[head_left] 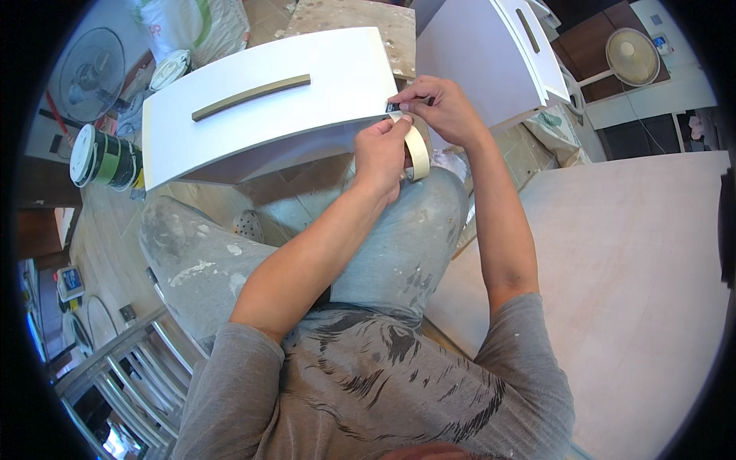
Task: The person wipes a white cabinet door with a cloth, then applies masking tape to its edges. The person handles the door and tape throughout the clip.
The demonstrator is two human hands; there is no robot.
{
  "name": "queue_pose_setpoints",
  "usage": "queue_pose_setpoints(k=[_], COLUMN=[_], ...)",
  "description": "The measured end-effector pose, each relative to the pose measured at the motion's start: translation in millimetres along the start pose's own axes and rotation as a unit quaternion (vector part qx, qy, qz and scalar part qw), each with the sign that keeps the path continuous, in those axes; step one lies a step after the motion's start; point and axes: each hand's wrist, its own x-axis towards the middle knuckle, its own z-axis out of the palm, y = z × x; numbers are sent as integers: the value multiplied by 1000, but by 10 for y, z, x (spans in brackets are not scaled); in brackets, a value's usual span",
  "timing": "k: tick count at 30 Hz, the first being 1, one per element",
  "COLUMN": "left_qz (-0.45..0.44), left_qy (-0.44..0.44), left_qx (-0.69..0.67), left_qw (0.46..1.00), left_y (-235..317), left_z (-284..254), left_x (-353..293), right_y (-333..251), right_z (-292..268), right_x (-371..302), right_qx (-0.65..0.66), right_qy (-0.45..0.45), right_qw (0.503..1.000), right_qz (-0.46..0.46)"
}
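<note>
A white drawer point(230, 130) with a long bronze-coloured handle point(251, 97) stands in front of my knees, its white front facing up. At its near right corner my left hand point(377, 157) is closed on a roll of cream masking tape point(418, 153), with the thumb and fingertips by the drawer's edge. My right hand point(451, 113) pinches a small dark tool point(393, 106) against that same corner, just above the tape. The tool's kind is too small to make out. Both hands nearly touch.
Another white drawer unit point(491, 61) stands at the right, beside a worn wooden board point(353, 31). A paint bucket point(107, 157) and a fan point(92, 73) are at the left. A large pale panel point(613, 291) lies to my right; a metal rack point(138, 376) is at lower left.
</note>
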Motion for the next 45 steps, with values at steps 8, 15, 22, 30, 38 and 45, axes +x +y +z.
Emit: queue_pose_setpoints(k=[8,15,22,30,38,45], left_qz=[28,48,56,93,101,105], left_qy=[35,42,40,42,7,-112], left_qx=[43,69,98,154,249,375], left_qw=[998,996,993,983,963,914], left_y=[-36,26,66,-51,169,488], left_z=[33,65,108,118,6,-1148], left_x=[72,90,32,15,-429,-890], right_y=[-97,-126,-230,-174,-98,124], right_z=[-4,7,11,-15,-51,-172], right_x=[-6,-3,-16,6,-18,-213], right_qx=[-40,-66,-70,-118,-3,195], right_qy=[2,1,7,-2,0,70], right_qw=[999,997,997,992,1000,976], right_qz=[-9,-26,-18,-40,-3,70])
